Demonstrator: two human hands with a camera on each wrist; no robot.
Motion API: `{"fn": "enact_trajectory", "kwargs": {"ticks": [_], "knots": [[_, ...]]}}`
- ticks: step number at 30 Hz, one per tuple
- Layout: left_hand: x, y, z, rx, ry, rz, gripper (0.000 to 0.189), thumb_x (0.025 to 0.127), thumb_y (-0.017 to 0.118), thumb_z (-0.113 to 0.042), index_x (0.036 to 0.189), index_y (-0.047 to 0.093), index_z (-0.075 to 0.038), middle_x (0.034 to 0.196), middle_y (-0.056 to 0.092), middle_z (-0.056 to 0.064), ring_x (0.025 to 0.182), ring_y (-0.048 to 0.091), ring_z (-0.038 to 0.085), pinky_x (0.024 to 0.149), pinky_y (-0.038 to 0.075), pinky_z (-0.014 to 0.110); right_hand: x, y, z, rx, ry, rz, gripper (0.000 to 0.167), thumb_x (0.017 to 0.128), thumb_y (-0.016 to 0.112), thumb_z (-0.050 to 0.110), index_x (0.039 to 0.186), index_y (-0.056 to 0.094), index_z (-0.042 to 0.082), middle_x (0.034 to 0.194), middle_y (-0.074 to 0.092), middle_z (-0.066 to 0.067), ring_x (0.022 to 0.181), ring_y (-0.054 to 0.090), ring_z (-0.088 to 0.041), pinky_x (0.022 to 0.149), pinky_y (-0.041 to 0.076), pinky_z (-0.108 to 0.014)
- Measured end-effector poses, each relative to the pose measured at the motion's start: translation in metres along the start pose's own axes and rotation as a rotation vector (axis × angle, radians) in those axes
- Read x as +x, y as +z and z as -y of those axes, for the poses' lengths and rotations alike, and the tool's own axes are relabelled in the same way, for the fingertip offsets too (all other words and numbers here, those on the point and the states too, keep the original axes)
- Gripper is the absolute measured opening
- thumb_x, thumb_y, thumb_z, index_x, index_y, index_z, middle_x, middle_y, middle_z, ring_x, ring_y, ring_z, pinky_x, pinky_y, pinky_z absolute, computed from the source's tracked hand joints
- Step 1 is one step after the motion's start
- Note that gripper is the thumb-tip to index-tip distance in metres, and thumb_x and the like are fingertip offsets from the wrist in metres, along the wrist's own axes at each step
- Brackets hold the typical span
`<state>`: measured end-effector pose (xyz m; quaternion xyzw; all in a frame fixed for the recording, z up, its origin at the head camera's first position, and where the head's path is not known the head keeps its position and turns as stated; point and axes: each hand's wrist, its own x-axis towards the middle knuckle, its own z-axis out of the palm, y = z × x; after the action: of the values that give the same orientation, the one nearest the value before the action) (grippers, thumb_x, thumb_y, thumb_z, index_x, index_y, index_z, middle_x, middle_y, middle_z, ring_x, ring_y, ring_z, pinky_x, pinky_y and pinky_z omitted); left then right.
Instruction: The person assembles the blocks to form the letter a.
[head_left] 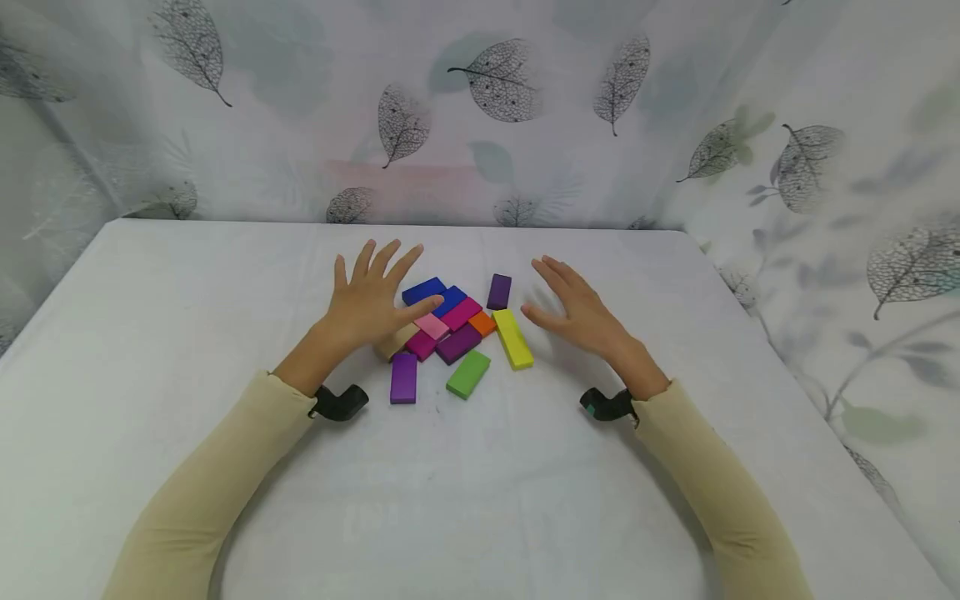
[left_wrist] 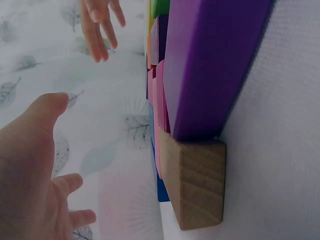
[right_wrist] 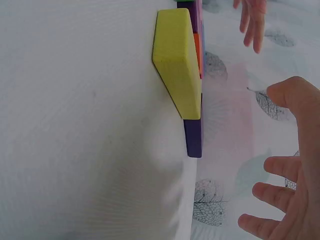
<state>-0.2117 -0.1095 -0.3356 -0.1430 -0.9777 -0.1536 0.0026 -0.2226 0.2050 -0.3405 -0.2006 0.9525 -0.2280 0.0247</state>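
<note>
Several coloured wooden blocks lie flat in a loose cluster on the white table. My left hand is spread above the cluster's left side, near the natural wood block, holding nothing. To the right, my right hand hovers with fingers extended, nearest the yellow block. Blue blocks sit at the back beside a magenta block, a pink block and an orange block. A green block and a purple block lie at the front; a dark purple block lies apart behind.
The white-covered table stretches around the blocks. A leaf-patterned curtain hangs behind its back edge and along the right side. Black wrist devices are worn at both cuffs of the beige sleeves.
</note>
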Motion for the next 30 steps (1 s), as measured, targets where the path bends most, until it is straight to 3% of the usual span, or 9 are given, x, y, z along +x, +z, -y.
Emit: {"fn": "enact_trajectory", "kwargs": {"ticks": [4,11,18,23,30], "knots": [[0.001,0.002,-0.004,-0.009,0.014,0.024,0.085,0.090,0.047,-0.066,0.157,0.016,-0.024,0.163,0.010,0.012,0.149,-0.001,0.039,0.111,-0.005,0.069,-0.003,0.004,0.002,0.071,-0.027,0.040,0.078,0.092,0.063,0.041,0.155,0.025,0.017,0.161,0.019,-0.008,0.147,0.016,-0.031,0.114,0.021,-0.060],[0.003,0.004,-0.009,-0.026,0.037,0.055,0.082,0.092,0.048,-0.064,0.157,0.020,-0.023,0.162,0.013,0.012,0.149,0.003,0.039,0.113,-0.002,0.067,-0.007,0.012,0.002,0.136,-0.103,0.088,0.073,0.089,0.069,0.031,0.150,0.035,0.009,0.157,0.027,-0.012,0.145,0.023,-0.033,0.113,0.024,-0.059],[0.005,0.010,-0.010,-0.005,0.047,0.072,0.080,0.092,0.044,-0.065,0.156,0.021,-0.024,0.161,0.016,0.012,0.148,0.007,0.038,0.113,0.003,0.068,-0.009,0.015,0.001,0.269,-0.183,0.215,0.072,0.088,0.072,0.022,0.149,0.037,0.008,0.154,0.032,-0.014,0.132,0.040,-0.034,0.105,0.039,-0.053],[0.004,0.012,-0.013,-0.005,0.055,0.077,0.080,0.092,0.045,-0.066,0.156,0.021,-0.024,0.161,0.018,0.012,0.148,0.009,0.038,0.113,0.005,0.068,-0.009,0.018,-0.001,0.250,-0.235,0.252,0.063,0.084,0.076,0.024,0.138,0.049,0.006,0.151,0.039,-0.012,0.137,0.037,-0.031,0.112,0.031,-0.053],[0.004,0.016,-0.013,0.019,0.075,0.084,0.080,0.092,0.046,-0.065,0.156,0.022,-0.024,0.160,0.020,0.012,0.147,0.013,0.038,0.112,0.008,0.068,-0.007,0.018,-0.001,0.220,-0.230,0.290,0.053,0.081,0.078,0.028,0.125,0.057,0.009,0.153,0.036,-0.012,0.142,0.030,-0.031,0.115,0.022,-0.056]]}}
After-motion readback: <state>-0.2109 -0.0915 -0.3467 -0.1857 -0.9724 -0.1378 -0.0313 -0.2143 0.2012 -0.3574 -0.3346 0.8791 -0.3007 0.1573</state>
